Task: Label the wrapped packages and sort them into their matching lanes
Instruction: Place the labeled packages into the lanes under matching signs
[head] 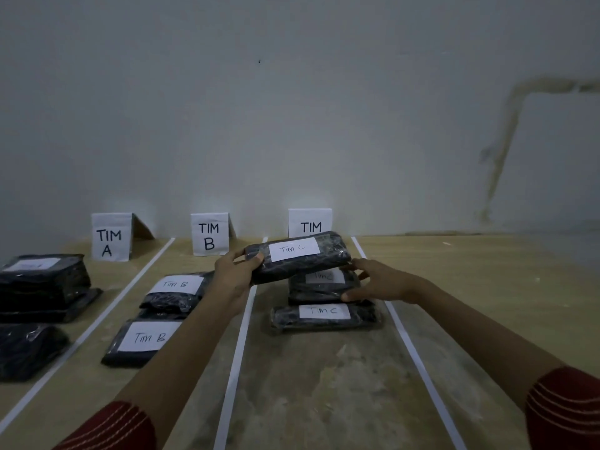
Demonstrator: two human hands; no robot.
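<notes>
Package [297,258] wrapped in glossy, crinkled black plastic, with a matt white paper label [293,249]. Folded white paper sign [209,233]. Matt wood-look desk [487,287], scuffed grey in patches.

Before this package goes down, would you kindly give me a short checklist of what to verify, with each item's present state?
1. Label on the held package reads Tim C: ok.
2. Lane sign behind it shows TIM; its letter is hidden by the package: cannot tell.
3. Nearest package lying in that lane reads Tim C, a match: ok.
4. Left hand grips the held package's left end: ok.
5. Right hand reaches its right end with straight fingers; whether it bears weight: cannot tell.
6. Package underneath lies inside the tape lines: ok.
</notes>
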